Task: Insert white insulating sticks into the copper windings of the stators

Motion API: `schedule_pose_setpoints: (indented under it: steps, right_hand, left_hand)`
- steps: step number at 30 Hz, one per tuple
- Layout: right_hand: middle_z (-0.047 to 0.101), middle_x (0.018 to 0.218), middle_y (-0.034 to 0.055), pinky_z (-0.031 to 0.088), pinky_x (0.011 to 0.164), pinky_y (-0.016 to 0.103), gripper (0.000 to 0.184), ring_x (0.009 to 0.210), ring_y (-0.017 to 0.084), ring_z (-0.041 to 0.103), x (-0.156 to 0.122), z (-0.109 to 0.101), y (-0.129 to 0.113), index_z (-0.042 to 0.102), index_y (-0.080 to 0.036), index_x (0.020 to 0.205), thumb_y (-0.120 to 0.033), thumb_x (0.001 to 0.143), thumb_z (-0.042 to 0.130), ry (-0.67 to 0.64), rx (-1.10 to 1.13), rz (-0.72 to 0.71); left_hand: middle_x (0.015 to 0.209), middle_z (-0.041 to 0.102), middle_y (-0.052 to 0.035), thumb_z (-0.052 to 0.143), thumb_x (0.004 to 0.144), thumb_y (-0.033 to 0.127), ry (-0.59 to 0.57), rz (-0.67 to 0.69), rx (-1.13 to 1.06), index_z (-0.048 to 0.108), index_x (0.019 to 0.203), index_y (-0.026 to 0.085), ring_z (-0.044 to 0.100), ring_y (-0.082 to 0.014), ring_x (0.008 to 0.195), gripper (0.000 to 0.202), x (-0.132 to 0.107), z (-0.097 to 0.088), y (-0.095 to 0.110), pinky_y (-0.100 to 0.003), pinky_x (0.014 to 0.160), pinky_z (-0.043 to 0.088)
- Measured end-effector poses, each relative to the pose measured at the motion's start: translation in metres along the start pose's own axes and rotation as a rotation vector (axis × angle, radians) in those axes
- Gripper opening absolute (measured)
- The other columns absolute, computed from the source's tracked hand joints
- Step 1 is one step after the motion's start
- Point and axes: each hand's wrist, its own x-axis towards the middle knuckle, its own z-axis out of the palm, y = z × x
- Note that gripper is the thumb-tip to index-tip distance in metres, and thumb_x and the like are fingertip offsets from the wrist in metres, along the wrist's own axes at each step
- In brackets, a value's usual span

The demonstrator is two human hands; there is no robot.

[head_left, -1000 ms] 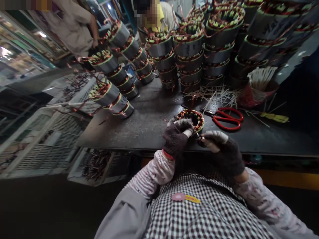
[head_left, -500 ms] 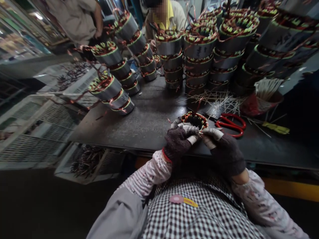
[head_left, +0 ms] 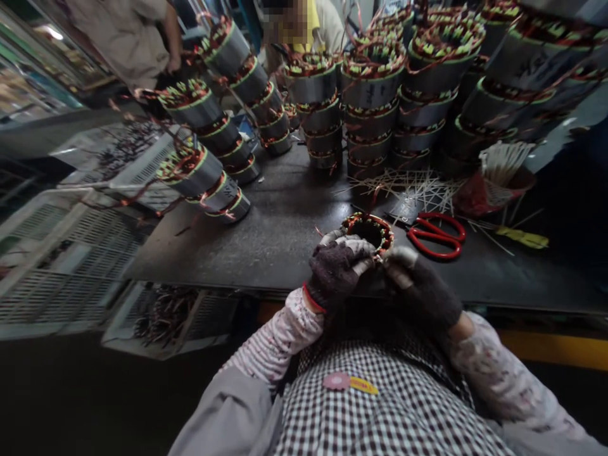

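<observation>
A small motor stator (head_left: 386,229) with copper windings and pale green slot insulation stands at the table's near edge, its round opening facing up. My left hand (head_left: 337,265), in a dark fingerless glove with white-wrapped fingertips, is closed on the near left of its rim. At the near right of the rim is my right hand (head_left: 420,282), gloved alike, thumb and fingers pinched together; whatever they grip is too small to make out. Both hands' fingertips almost meet at the winding. Red-handled scissors (head_left: 437,235) lie just beyond my right hand, blades pointing left.
Tall stacks of wound stators (head_left: 373,88) line the back, with shorter leaning stacks (head_left: 204,174) at left. Thin white ties (head_left: 418,187) lie scattered beside a red container (head_left: 489,190) full of them. Plastic crates (head_left: 76,259) stand left of the table (head_left: 228,253). Two people are behind.
The view has shifted slightly, so the table and stacks sit a little further left. My right fingers have curled in closer at the rim; my left hand keeps its hold on the stator.
</observation>
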Motion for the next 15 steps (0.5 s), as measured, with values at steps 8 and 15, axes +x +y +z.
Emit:
schedule_pose_setpoints:
  steps: [8,15]
  right_hand:
    - [0.077,0.094,0.0033,0.072,0.078,0.041,0.031,0.081,0.022,0.074,0.052,0.055,-0.008,0.071,-0.029,0.114,-0.057,0.116,0.059,0.271,0.211,-0.003]
    - [0.083,0.109,0.0113,0.064,0.091,0.044,0.029,0.092,0.024,0.074,0.089,-0.043,0.009,0.075,-0.026,0.115,-0.053,0.110,0.066,0.387,-0.174,-0.059]
  left_hand:
    - [0.108,0.094,-0.0041,0.084,0.100,0.034,-0.003,0.172,0.047,0.089,0.107,0.028,0.089,-0.0289,0.106,0.010,0.000,-0.002,-0.003,-0.053,0.116,0.065]
    - [0.080,0.087,0.0014,0.085,0.098,0.035,0.106,0.061,0.026,0.084,0.083,0.028,0.084,-0.0239,0.079,0.017,0.001,-0.003,0.002,-0.049,0.103,0.066]
